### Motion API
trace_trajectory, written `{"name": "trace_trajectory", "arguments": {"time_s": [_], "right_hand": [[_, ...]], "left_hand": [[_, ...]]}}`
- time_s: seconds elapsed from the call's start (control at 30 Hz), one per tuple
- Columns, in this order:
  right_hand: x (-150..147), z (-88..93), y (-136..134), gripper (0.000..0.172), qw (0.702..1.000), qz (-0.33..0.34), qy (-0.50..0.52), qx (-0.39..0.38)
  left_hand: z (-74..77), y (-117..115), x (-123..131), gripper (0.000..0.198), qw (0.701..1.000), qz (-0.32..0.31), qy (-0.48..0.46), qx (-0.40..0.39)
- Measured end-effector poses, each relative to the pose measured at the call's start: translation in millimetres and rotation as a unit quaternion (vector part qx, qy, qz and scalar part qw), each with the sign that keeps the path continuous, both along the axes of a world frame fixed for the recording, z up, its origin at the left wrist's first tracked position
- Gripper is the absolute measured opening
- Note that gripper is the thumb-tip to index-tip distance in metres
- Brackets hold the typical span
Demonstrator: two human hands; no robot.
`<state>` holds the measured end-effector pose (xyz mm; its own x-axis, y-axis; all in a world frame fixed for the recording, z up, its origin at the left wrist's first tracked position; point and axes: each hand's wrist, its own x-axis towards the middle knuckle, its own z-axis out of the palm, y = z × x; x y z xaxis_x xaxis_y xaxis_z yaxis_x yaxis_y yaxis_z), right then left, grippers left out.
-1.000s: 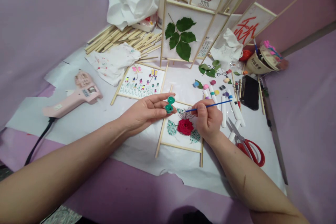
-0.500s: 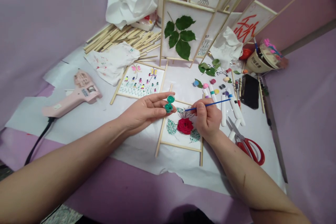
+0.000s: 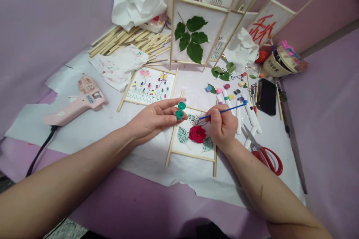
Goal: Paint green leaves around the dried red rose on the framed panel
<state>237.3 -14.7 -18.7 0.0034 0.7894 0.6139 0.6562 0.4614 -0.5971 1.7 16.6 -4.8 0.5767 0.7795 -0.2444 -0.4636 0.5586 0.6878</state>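
Between the fingers of my left hand [image 3: 153, 121] is a small open paint pot [image 3: 179, 114] with green paint, its lid [image 3: 182, 105] flipped up. My right hand [image 3: 223, 127] pinches a thin blue paintbrush [image 3: 223, 111], the tip pointing left over the upper part of a framed sheet [image 3: 185, 149]. A red rose [image 3: 197, 134] sits in the middle of that sheet. Around it are outlined leaves, and the leaf at lower left [image 3: 183, 135] and the one at lower right [image 3: 208, 144] carry green dabs. My right fingers cover part of the sheet's upper right.
A pink glue gun [image 3: 75, 102] with a cord lies left. Red-handled scissors [image 3: 262, 151], white markers [image 3: 251, 115] and a phone [image 3: 266, 97] lie right. Behind stand a leaf panel [image 3: 196, 37], wooden sticks [image 3: 126, 41], a painted flower sheet [image 3: 150, 86] and a paper cup [image 3: 280, 63].
The brush tip has shifted very slightly to the right over the upper leaves. My left hand keeps the paint pot in the same place.
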Motion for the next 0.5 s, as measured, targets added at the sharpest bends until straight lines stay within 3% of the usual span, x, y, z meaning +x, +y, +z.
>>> {"name": "trace_trajectory", "arguments": {"time_s": [0.5], "right_hand": [[-0.7,-1.1,-0.4,0.025,1.0,0.004,0.009,-0.003]], "left_hand": [[-0.4,0.6,0.5,0.046,1.0,0.003,0.001,0.003]]}}
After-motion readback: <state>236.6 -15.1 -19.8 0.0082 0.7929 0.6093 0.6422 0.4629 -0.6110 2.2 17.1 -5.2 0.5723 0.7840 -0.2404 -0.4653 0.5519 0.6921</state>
